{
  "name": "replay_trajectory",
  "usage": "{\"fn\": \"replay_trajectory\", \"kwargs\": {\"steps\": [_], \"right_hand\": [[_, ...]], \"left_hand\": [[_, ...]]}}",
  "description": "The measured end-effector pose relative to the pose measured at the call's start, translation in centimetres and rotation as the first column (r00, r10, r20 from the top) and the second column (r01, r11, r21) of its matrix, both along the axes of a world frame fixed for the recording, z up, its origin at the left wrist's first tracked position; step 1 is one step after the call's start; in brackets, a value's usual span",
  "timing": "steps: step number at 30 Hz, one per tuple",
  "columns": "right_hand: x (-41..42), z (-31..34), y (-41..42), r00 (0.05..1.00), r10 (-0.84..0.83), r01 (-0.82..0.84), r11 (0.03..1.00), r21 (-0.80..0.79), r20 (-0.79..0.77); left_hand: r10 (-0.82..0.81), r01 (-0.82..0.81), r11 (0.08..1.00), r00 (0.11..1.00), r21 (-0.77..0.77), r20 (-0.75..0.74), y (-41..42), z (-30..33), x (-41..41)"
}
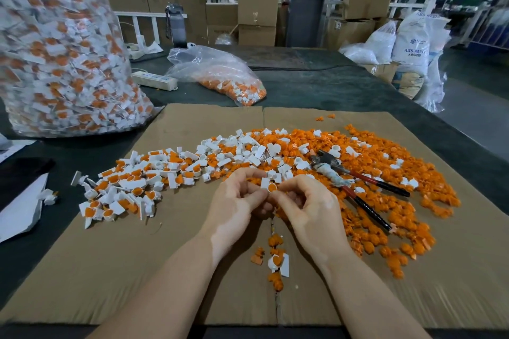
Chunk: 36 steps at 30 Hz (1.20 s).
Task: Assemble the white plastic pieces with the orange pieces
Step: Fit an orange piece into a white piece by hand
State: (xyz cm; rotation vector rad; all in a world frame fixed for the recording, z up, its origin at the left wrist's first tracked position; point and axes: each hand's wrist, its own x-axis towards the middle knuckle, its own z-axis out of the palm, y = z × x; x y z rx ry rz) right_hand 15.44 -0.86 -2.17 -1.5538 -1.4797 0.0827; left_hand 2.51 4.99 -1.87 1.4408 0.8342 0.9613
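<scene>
Both hands, left hand (pixel 237 198) and right hand (pixel 300 201), pinch one white plastic piece (pixel 266 184) above the cardboard sheet (pixel 165 270), each grip closed to seat its orange insert (pixel 272 188) (apparently pressed home).

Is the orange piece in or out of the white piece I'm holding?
In: the white piece between both hands shows an orange insert filling its round socket.

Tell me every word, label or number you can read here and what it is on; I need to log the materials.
"ABS RESI", cut off at the edge: on the white sack at the far right.
Smaller print and a logo on that sack: too blurred to read.
Label on a cardboard box behind: too small to read.
Nothing readable on the plastic pieces, bags or pliers.
</scene>
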Motion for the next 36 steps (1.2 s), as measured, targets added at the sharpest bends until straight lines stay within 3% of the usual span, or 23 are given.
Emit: {"fn": "replay_trajectory", "kwargs": {"steps": [9,24,27,29,32,34,36], "right_hand": [[0.1,0.3,0.0,0.996,0.068,-0.070,0.997,0.024,0.059],[0.1,0.1,0.1,0.993,0.045,-0.049,0.998,0.027,0.113],[0.2,0.4,-0.1,0.993,0.010,-0.012,1.000,0.014,0.114],[1.1,0.9,-0.2,0.987,-0.102,0.102,0.995,0.010,0.125],[3.9,2.4,-0.1,0.903,-0.365,0.402,0.905,-0.143,0.228],[6.2,3.4,0.0,0.824,-0.416,0.555,0.730,-0.399,0.385],[8.0,4.0,0.2,0.822,-0.342,0.568,0.544,-0.617,0.455]], "left_hand": [[-0.055,0.055,0.998,0.998,-0.025,0.016,0.4,-0.5,-0.1],[-0.041,0.046,0.995,0.997,0.086,-0.067,0.5,-0.3,0.1],[-0.045,0.046,0.999,0.998,0.024,-0.041,0.6,-0.1,0.1],[-0.050,0.050,0.998,0.999,-0.046,0.000,0.8,0.1,0.2],[-0.036,0.035,0.998,0.999,-0.047,-0.025,1.0,0.3,0.4],[-0.024,0.023,1.000,0.998,-0.022,-0.063,1.0,0.4,0.5],[-0.011,0.009,0.999,0.998,-0.032,-0.068,1.1,0.4,0.7]]}}
